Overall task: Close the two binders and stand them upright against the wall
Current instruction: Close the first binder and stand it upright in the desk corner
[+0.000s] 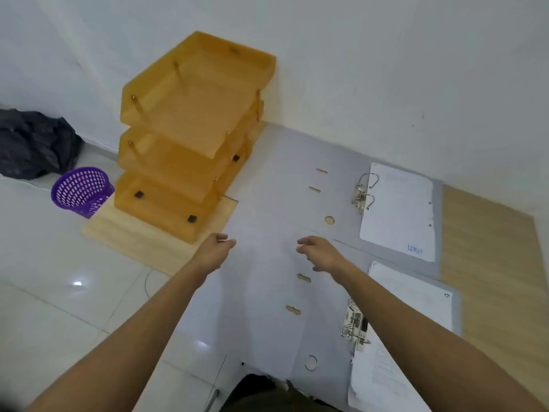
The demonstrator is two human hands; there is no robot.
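Reaching over near binder (267,292), open flat, spine pointing at wall (386,69); left hand (215,251) nearest loose cover edge, right hand (319,252) mid-cover, both open, empty.

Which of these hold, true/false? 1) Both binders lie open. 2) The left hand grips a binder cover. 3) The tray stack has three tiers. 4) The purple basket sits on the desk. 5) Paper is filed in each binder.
1) True: the far binder and the near binder both lie open and flat.
2) False: the left hand hovers open at the cover's edge, nothing in its grip; the right hand is open too.
3) True: the orange tray stack has three tiers.
4) False: the purple basket stands on the floor beside the desk.
5) True: sheets lie in the far one and the near one.
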